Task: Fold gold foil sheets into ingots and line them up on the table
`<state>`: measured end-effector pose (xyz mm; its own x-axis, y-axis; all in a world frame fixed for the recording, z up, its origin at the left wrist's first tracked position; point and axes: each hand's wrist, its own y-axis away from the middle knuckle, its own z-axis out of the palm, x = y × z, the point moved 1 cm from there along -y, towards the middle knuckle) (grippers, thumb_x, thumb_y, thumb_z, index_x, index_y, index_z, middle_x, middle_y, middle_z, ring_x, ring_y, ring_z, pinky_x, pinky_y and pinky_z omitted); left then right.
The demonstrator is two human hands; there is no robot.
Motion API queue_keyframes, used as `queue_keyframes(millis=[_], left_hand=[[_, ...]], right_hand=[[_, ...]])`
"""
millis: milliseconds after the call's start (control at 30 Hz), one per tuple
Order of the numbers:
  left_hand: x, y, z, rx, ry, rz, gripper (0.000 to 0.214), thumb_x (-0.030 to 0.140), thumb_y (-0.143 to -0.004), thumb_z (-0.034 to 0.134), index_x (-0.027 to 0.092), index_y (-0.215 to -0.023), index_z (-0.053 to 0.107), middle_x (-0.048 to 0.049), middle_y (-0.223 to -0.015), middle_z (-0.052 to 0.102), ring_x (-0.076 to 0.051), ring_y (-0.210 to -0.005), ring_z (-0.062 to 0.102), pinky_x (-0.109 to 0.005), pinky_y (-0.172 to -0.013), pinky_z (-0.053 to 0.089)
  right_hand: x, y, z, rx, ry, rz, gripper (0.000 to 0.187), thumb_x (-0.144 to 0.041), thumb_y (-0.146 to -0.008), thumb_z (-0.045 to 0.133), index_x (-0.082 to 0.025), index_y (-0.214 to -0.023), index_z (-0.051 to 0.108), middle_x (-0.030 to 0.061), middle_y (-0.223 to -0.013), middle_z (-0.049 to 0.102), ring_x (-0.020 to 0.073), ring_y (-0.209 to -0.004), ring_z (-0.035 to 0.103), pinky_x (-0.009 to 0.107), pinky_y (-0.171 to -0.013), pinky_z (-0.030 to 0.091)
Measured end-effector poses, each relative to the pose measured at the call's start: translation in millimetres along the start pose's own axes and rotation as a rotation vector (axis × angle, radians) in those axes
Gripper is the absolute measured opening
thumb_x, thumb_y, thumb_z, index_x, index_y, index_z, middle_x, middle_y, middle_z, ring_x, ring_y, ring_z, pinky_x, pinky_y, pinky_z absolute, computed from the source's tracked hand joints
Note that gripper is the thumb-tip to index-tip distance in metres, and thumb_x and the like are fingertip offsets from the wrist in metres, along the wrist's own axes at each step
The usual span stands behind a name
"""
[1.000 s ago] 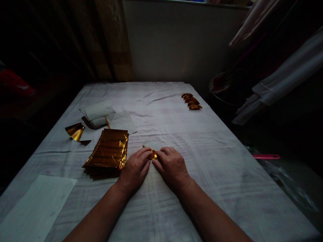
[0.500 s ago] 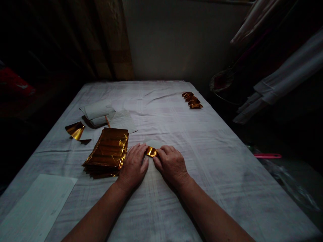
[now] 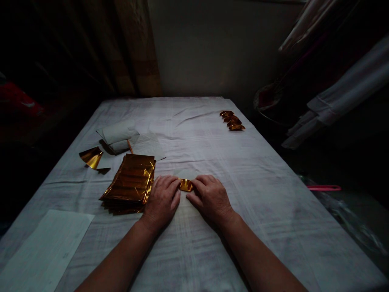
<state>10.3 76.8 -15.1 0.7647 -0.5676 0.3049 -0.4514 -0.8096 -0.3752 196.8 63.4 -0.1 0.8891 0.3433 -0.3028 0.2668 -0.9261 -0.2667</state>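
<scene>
A dim room stands behind everything: a bare grey wall (image 3: 219, 52) ahead, a brownish patterned curtain (image 3: 138, 52) to its left, and pale clothes (image 3: 346, 91) hanging at the right, kept off the work surface. The table (image 3: 258, 186) runs back towards the wall under a white checked cloth with a few wrinkles, its breadth seemingly letting supplies sit left and folded pieces far right.

A plain white sheet (image 3: 48, 247) lies flat at the near left, probably set aside where the arms do not cross it. Further back are loosely folded grey-white papers (image 3: 118, 136), perhaps wrapping (their purpose is hard to tell). The stack of gold foil sheets (image 3: 133, 178) sits just beside the left hand (image 3: 162, 199), likely for a short reach; whether they touch is unclear.

The left hand grips one end of the narrow gold foil strip (image 3: 186, 185), the right hand (image 3: 211, 198) the other, fingers bent and closed, presumably to keep it taut and straight in front of the body. The exact contact beneath the fingertips is hidden. Smaller still, a curled foil scrap (image 3: 92, 157) lies left of the stack, and little folded foil pieces (image 3: 232, 121) line up near the far right edge, apparently out of the arms' way.
</scene>
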Motion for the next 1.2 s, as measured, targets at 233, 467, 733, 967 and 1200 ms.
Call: queue_keyframes(millis=[233, 467, 733, 967, 1200], left_hand=[[1, -2, -1.8, -0.013, 0.046, -0.007, 0.025, 0.022, -0.092, 0.054, 0.019, -0.116, 0.062, -0.0096, -0.113, 0.066, -0.026, -0.108, 0.057, -0.050, -0.105, 0.042], [2, -2, -3.5, -0.017, 0.043, 0.007, 0.018, 0.024, -0.092, 0.057, 0.021, -0.108, 0.065, -0.0065, -0.102, 0.066, -0.024, -0.099, 0.057, -0.048, -0.101, 0.043], [1, -1, -3.4, -0.019, 0.055, 0.003, 0.018, 0.029, -0.097, 0.052, 0.021, -0.093, 0.067, -0.0049, -0.087, 0.066, -0.023, -0.087, 0.056, -0.040, -0.084, 0.045], [1, -2, -3.6, 0.020, 0.054, -0.009, 0.021, 0.030, -0.098, 0.049, 0.020, -0.092, 0.067, -0.0049, -0.083, 0.068, -0.022, -0.082, 0.058, -0.039, -0.081, 0.045], [2, -1, 0.9, 0.046, -0.034, -0.060, 0.025, 0.030, -0.098, 0.047, 0.020, -0.114, 0.064, -0.0076, -0.098, 0.073, -0.024, -0.089, 0.062, -0.041, -0.084, 0.045]], right_hand=[[1, -1, 6, 0.039, 0.051, -0.024, 0.021, -0.039, -0.091, 0.064, -0.020, -0.096, 0.069, 0.0084, -0.097, 0.069, 0.0223, -0.089, 0.058, 0.033, -0.076, 0.040], [6, 0, 1, 0.048, 0.003, -0.077, 0.020, -0.034, -0.095, 0.057, -0.020, -0.098, 0.071, 0.0070, -0.098, 0.070, 0.0210, -0.089, 0.060, 0.033, -0.080, 0.043], [17, 0, -2, 0.041, -0.117, -0.054, 0.026, -0.031, -0.099, 0.050, -0.021, -0.085, 0.070, 0.0049, -0.085, 0.067, 0.0181, -0.082, 0.058, 0.031, -0.077, 0.042], [24, -2, 3, 0.038, -0.090, 0.060, 0.022, -0.030, -0.096, 0.055, -0.021, -0.081, 0.069, 0.0040, -0.081, 0.066, 0.0192, -0.080, 0.057, 0.031, -0.075, 0.039], [23, -2, 10, 0.094, -0.089, 0.107, 0.016, -0.030, -0.095, 0.058, -0.022, -0.085, 0.069, 0.0036, -0.083, 0.069, 0.0206, -0.082, 0.058, 0.032, -0.076, 0.037]])
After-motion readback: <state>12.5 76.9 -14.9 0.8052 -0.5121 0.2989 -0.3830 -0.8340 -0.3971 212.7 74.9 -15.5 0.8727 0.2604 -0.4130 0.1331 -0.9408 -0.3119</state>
